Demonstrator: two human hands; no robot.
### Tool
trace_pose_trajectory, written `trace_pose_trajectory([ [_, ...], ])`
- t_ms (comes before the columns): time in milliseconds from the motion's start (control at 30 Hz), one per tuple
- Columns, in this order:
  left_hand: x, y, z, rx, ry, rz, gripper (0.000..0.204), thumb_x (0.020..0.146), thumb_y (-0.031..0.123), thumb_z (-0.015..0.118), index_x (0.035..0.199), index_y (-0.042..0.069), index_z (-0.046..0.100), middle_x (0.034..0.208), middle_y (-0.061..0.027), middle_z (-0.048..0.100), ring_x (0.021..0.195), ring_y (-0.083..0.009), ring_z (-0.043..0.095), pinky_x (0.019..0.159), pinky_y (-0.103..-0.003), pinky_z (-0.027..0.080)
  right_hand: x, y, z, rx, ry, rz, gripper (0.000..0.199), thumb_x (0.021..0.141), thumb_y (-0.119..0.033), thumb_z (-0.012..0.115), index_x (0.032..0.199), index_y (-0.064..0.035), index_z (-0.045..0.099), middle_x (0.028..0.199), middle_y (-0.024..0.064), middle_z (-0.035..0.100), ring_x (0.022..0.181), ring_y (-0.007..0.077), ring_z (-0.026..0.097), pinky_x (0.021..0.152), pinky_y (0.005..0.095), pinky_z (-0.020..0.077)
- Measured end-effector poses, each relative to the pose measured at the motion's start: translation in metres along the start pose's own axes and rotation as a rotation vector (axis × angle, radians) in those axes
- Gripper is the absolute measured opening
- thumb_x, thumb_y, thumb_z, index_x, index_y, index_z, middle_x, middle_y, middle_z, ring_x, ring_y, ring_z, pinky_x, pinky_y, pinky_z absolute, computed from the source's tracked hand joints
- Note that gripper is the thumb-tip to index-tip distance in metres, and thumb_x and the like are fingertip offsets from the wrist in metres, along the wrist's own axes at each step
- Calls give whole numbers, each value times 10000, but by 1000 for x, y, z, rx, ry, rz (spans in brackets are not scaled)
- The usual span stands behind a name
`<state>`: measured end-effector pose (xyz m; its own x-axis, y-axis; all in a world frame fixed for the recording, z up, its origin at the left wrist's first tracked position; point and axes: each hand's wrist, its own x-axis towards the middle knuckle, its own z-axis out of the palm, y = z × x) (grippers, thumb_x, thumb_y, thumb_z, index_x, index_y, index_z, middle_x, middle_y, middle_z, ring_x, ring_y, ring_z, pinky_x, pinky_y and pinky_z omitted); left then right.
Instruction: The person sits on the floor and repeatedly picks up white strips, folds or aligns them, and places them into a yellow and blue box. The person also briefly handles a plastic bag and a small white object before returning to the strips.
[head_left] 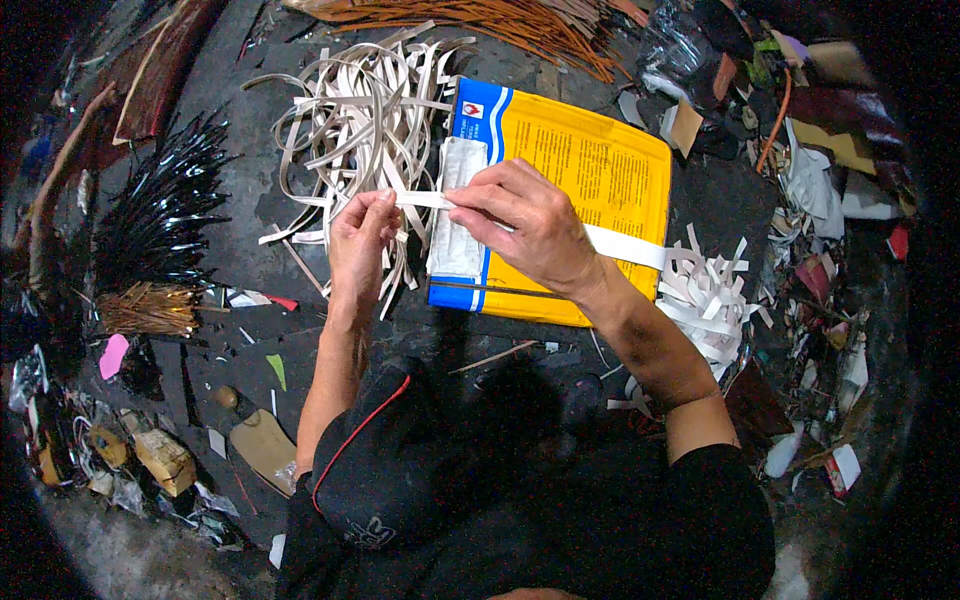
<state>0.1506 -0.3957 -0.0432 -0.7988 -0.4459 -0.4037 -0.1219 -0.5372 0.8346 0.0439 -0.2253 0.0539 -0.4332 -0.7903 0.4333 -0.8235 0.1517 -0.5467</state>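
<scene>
Strip, place: here it is, one white strip [422,199] stretched between the two hands, crossing above the pale pad on the left side of the board.
Strip, long axis: left to right, dipping slightly toward the right; past the right hand a white length runs over the board to the right heap, looking like the same piece, though the fingers cover the join.
Left hand: pinching the strip between thumb and finger, there at the edge of the left heap [370,130].
Right hand: fingers closed on the strip too, fingertips above the pad; whether they touch it, I can't tell.
Nearer hand: both are on the strip, but the right hand [530,220] is the one over the board and pad; the left hand [360,235] sits just left of them.
Board: one, yellow and blue [560,150], lying a little tilted on the floor [255,330].
Pad: one, pale [458,240], upright along the blue band.
Heaps of strips: two, the looping left one and the right heap [705,310]; too tangled to count strips.
Black bundle: one [165,190], shiny, far left.
Scraps: one pink [113,355], one green [277,371] on the left.
</scene>
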Motion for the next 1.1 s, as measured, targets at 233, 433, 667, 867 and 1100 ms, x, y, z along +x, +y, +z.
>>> trace_pose_trajectory([
  [233, 17, -9, -34, -283, 55, -191, 213, 915, 217, 605, 1023, 34, 592, 770, 7, 582, 680, -85, 534, 619, -211, 409, 2, -1, 0, 12, -7, 8, 196, 747, -65, 748, 932, -43, 688, 832, 69, 608, 762, 215, 594, 649, 315, 503],
  [433, -35, 26, 29, -569, -180, -187, 319, 919, 319, 518, 1022, 23, 573, 935, -77, 600, 804, -122, 552, 743, -242, 431, 2, 1, 0, 1, -5, 14, 201, 746, -74, 753, 933, -40, 688, 842, 73, 609, 770, 216, 596, 649, 318, 506],
  [667, -29, 27, 39, -227, -40, -155, 200, 910, 221, 630, 793, 64, 585, 691, 2, 567, 614, -57, 504, 578, -190, 395, 0, 0, 0, 31, 6, 5, 199, 751, -67, 747, 938, -36, 688, 829, 75, 614, 758, 217, 592, 646, 317, 501],
  [867, -2, -1, -1, -226, -45, -173, 204, 890, 193, 653, 762, 60, 565, 700, -14, 571, 607, -64, 506, 546, -184, 389, 0, 0, 1, 43, 2, 5, 196, 749, -57, 743, 937, -33, 689, 822, 75, 618, 752, 218, 590, 643, 318, 497],
  [1100, 21, -11, -32, -257, -32, -184, 187, 899, 211, 640, 833, 52, 568, 725, -13, 572, 628, -68, 502, 577, -189, 398, 1, 0, 1, 10, 7, -5, 180, 747, -53, 741, 918, -31, 689, 821, 78, 623, 751, 225, 597, 650, 322, 500],
])
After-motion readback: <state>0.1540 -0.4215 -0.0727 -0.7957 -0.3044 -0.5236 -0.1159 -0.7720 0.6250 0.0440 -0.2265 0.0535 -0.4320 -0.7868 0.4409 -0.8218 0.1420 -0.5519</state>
